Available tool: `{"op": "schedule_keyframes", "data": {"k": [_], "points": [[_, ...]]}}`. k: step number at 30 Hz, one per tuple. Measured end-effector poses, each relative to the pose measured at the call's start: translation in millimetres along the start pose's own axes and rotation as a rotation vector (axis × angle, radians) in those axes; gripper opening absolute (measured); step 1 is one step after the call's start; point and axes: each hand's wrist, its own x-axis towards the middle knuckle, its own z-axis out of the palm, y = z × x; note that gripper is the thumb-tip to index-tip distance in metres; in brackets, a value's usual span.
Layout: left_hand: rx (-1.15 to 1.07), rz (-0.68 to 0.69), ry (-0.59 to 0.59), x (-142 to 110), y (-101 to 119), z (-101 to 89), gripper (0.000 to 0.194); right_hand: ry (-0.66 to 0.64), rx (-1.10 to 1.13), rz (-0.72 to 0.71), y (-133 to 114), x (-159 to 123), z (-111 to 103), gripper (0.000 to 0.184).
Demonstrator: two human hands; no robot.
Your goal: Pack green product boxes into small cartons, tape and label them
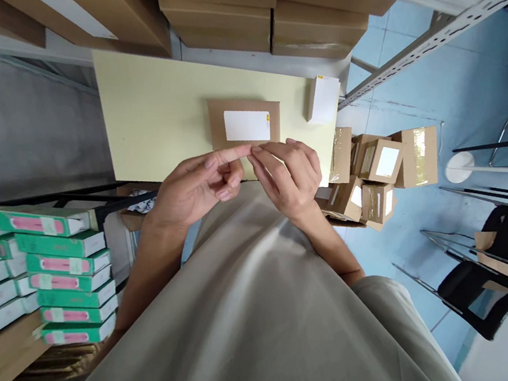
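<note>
Labelled carton [243, 124]: on the pale yellow table [160, 114], just beyond the fingertips; long axis running left to right; white label [239, 126] facing up; contents hidden
Nearer hand: both index fingers meet by its near edge; the right lies closer to its near right corner; contact with the carton cannot be told
Left hand [190, 191]: index stretched out, other fingers curled
Right hand [291, 180]: fingertips drawn together at the left index tip; whether either hand pinches something thin, I cannot tell
White box [323, 101]: at the table's far right corner; contents hidden
Floor cartons [374, 160]: piled right of the table; contents hidden
Green-and-white boxes [75, 282]: stacked at left
</note>
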Motion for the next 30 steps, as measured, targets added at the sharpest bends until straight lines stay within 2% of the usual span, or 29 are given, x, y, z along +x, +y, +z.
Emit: {"op": "schedule_keyframes", "data": {"k": [7, 16, 23, 30], "points": [[-0.002, -0.01, 0.042, 1, -2, -1.6, 0.048, -0.009, -0.006, -0.015, -1, 1, -2, 0.028], [0.145, 0.035, 0.078, 1, 0, -1.4, 0.055, -0.078, 0.007, -0.029, -1, 10, -7, 0.028], [0.156, -0.002, 0.122, 3, 6, -4.8, 0.05, -0.139, 0.159, 0.036, -3, 12, -12, 0.023], [0.129, -0.027, 0.195, 13, 5, -5.5, 0.045, -0.125, 0.495, 0.213, -8, 16, -26, 0.022]]}}
